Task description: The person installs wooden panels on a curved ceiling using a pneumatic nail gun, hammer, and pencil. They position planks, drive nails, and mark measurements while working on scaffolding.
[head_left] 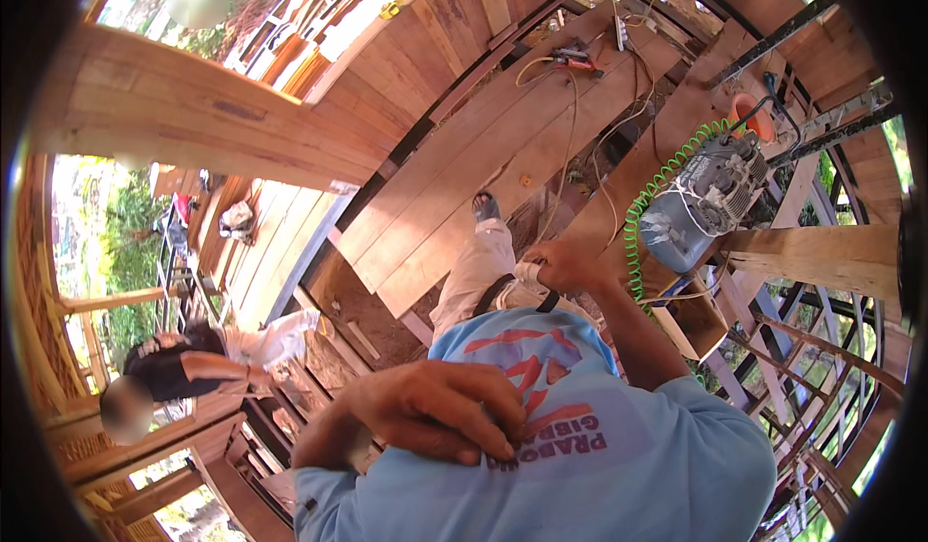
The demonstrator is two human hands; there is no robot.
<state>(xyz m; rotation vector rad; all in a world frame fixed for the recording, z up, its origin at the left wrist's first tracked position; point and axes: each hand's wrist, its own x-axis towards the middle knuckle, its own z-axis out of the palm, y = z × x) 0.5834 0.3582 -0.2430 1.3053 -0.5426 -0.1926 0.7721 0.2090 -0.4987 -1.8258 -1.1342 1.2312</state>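
My left hand (440, 409) rests against the chest of my light blue T-shirt (638, 455). Its fingers are bent and loosely apart, and no tool shows in it. Down by my right hip, my right hand (570, 264) is closed at the side of my beige trousers (474, 266), its curled fingers on the cloth by the pocket. Whether anything small lies inside that grip is hidden. A dark belt (493, 295) crosses my waist. One sandalled foot (485, 205) stands on the wooden boards (425, 223).
To my right stands an air compressor (696, 204) with a coiled green hose (633, 242), an orange bucket (752, 117) behind it. Cords run across the boards to an orange-red power tool (577, 59). Gaps open between floor beams (338, 334). Another person (193, 363) is at the left.
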